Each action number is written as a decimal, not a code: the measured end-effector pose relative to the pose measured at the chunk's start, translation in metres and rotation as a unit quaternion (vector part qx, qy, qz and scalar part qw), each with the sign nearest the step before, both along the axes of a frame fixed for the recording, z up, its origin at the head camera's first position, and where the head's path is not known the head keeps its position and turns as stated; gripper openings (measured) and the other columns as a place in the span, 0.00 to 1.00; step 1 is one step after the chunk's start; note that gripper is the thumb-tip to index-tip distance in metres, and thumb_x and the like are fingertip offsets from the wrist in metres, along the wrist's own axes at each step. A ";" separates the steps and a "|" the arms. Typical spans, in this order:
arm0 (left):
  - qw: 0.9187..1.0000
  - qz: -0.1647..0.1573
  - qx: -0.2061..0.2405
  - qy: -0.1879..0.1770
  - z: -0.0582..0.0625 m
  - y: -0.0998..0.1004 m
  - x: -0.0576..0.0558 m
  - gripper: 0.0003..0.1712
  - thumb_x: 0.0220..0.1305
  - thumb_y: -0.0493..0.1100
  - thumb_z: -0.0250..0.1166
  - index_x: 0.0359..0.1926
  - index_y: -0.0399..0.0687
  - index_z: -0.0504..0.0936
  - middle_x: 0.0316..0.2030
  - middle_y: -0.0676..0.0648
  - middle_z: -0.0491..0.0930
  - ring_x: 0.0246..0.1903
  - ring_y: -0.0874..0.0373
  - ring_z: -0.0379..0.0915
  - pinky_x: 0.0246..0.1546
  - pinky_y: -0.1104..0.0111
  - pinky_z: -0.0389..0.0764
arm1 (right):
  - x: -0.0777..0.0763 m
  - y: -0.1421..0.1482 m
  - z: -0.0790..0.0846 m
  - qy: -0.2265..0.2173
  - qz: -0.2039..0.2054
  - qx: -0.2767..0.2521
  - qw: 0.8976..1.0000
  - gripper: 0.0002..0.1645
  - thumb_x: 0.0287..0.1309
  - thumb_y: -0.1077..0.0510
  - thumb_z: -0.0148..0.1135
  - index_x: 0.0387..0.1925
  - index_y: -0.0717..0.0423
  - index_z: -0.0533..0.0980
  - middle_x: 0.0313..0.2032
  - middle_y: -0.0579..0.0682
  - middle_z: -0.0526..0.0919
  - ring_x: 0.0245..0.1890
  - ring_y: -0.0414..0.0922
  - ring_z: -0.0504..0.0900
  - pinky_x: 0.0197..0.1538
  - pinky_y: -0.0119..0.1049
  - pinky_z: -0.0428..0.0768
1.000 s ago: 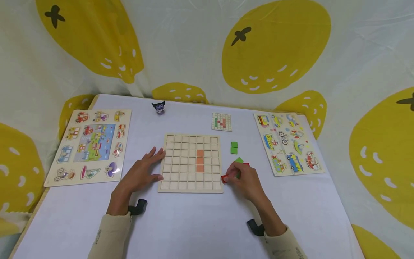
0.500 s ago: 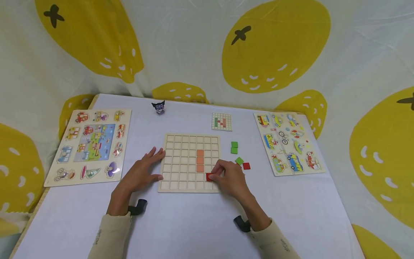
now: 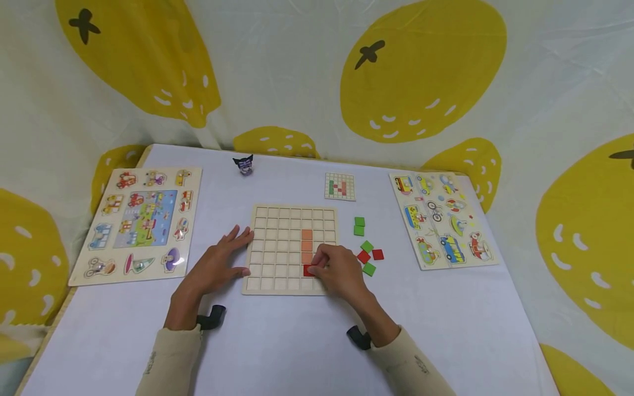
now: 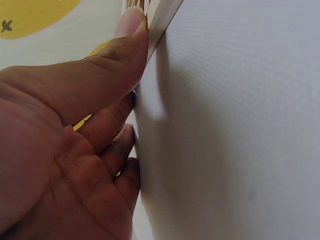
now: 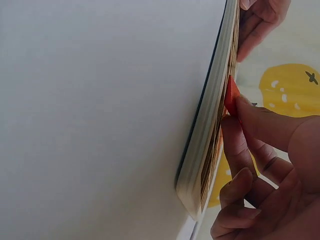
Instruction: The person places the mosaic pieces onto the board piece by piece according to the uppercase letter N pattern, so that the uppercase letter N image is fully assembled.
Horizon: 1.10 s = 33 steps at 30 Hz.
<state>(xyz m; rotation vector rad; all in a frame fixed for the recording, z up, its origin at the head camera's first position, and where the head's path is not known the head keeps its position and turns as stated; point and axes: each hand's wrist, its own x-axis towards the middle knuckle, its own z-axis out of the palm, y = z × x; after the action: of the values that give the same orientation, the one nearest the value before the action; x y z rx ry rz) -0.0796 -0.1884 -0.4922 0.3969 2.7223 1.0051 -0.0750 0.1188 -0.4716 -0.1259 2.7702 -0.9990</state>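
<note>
Your right hand (image 3: 339, 272) pinches a red square tile (image 3: 306, 270), shifted left, apparently extending the orange square-tile column (image 3: 307, 246); left hand (image 3: 217, 268) spread.

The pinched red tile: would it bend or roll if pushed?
The red tile seems stiff, showing no bend in the right grip. Thin and small, it's probably light. Its flat shape suggests sliding rather than rolling.

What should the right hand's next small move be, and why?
Probably shift the pinched red tile leftward: the right hand has it just below the orange tiles, whereas the pattern card shows red between green and orange columns.
</note>
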 end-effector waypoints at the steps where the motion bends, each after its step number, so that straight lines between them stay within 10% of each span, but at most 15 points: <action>1: 1.000 0.000 0.000 0.000 0.000 0.000 0.000 0.54 0.57 0.41 0.81 0.82 0.48 0.64 0.82 0.41 0.59 0.82 0.30 0.49 0.74 0.27 0.57 | 0.000 -0.001 -0.001 0.001 0.001 0.005 1.000 0.13 0.56 0.55 0.82 0.27 0.44 0.81 0.23 0.41 0.80 0.31 0.41 0.78 0.31 0.36 0.76; 33: 1.000 -0.006 0.009 0.005 0.001 0.001 0.000 0.54 0.57 0.40 0.81 0.81 0.46 0.64 0.82 0.40 0.59 0.82 0.31 0.49 0.76 0.32 0.59 | -0.006 0.027 0.010 0.021 -0.019 0.008 1.000 0.08 0.56 0.56 0.81 0.36 0.45 0.87 0.28 0.40 0.84 0.39 0.45 0.78 0.40 0.39 0.74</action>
<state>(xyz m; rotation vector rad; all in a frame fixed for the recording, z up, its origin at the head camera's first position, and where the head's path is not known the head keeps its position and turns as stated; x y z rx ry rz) -0.0796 -0.1874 -0.4913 0.4205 2.7176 1.0295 -0.0806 0.1456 -0.4614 -0.0934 2.8288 -0.9956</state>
